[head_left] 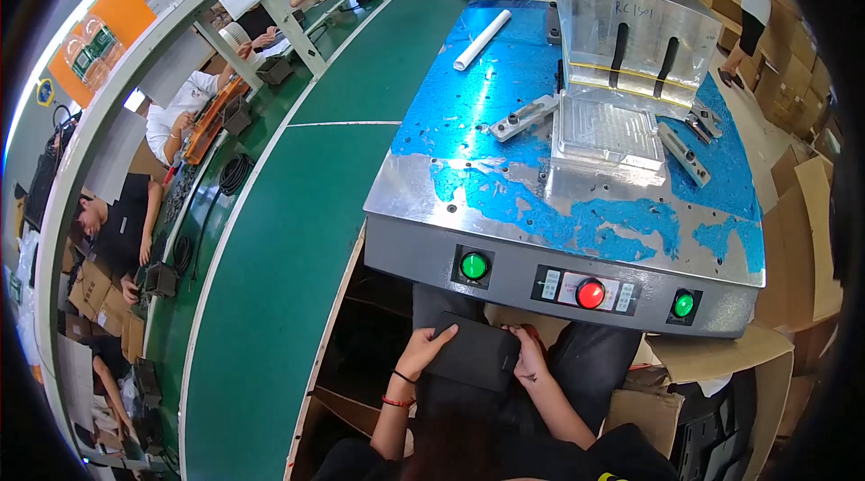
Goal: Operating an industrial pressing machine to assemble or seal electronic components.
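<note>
A flat black rectangular plastic case (476,357) is held over my lap, below the front edge of the machine. My left hand (423,353) grips its left end, with the thumb lying on the top face. At the opposite end, my right hand (530,358) holds the edge, its fingers partly hidden by the case. Just beyond my hands is the machine's grey front panel (432,267), with a green button (473,266) on the left, a red button (590,294) in the middle and another green button (683,304) on the right.
A clear block fixture (608,134) sits under the metal press head (635,40), with metal clamps (524,118) beside it. A white tube (482,40) lies on the blue-filmed plate. Left runs a green conveyor (261,301) with co-workers beyond. An open carton (721,357) of black parts stands right.
</note>
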Demonstrator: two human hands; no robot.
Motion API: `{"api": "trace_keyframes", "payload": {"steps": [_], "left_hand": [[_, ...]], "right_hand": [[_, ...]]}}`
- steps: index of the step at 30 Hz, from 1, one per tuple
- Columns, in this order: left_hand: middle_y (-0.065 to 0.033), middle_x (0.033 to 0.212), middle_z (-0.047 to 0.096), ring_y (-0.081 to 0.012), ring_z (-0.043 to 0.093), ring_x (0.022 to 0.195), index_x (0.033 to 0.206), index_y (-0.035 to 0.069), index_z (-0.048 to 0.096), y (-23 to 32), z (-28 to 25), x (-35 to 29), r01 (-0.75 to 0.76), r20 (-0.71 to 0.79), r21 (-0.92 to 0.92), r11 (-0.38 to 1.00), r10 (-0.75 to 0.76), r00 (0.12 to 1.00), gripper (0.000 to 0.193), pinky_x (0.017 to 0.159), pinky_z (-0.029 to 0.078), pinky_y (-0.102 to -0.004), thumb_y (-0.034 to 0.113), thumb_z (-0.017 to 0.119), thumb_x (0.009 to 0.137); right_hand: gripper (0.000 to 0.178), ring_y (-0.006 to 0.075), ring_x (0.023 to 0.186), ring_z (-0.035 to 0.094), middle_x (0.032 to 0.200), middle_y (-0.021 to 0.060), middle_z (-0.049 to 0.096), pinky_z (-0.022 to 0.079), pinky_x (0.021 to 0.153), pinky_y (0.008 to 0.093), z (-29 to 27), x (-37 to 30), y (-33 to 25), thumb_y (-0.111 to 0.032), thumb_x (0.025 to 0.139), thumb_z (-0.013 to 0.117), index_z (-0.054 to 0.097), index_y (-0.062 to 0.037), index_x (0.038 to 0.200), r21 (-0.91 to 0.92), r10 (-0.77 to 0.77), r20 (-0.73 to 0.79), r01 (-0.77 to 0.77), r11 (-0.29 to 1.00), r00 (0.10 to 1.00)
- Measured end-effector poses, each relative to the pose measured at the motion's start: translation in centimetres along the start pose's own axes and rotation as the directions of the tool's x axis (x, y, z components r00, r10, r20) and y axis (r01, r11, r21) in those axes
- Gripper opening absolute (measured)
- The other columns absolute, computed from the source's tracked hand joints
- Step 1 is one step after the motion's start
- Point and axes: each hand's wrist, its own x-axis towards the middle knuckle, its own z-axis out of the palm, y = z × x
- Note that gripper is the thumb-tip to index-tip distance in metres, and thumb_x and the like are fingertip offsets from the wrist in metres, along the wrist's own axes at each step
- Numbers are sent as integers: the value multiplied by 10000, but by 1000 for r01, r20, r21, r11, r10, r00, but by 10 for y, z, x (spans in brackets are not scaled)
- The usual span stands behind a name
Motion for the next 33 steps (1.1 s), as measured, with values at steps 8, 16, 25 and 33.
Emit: {"api": "trace_keyframes", "payload": {"steps": [8, 16, 25, 33], "left_hand": [[3, 678, 613, -45, 536, 593, 711, -18, 643, -1, 2, -2, -18, -23, -16, 1000, 17, 1000, 360, 524, 410, -176, 322, 644, 831], [-6, 686, 621, -51, 544, 595, 724, -19, 645, -3, 1, 3, -9, -10, -5, 1000, 9, 1000, 357, 535, 417, -175, 321, 643, 831], [-9, 693, 625, -52, 549, 600, 745, -21, 648, -1, 1, -2, -1, -13, -7, 1000, 1, 1000, 351, 536, 418, -176, 319, 640, 833], [-4, 702, 625, -49, 546, 606, 745, -18, 646, -2, 1, -1, -1, -5, -24, 1000, 1, 1000, 341, 538, 418, -177, 310, 637, 837]], "right_hand": [[178, 204, 950, 564, 1023, 60, 596, 460, 841, 342, -1, 1, 0, -208, 896, 484, 542, -55, 964, 13, 22, -10, -22, 1000, 1000], [186, 200, 903, 557, 941, 66, 603, 444, 811, 315, -1, 2, 1, -195, 867, 517, 573, -32, 939, 56, 9, -22, -8, 998, 1000], [162, 205, 950, 555, 1013, 60, 590, 448, 850, 340, 6, -6, -5, -197, 890, 484, 528, -56, 957, 13, 43, 4, -43, 999, 999], [154, 204, 956, 554, 1017, 53, 591, 446, 854, 345, -1, 0, 2, -200, 885, 492, 530, -66, 952, 16, 9, 16, -10, 1000, 1000]]}}
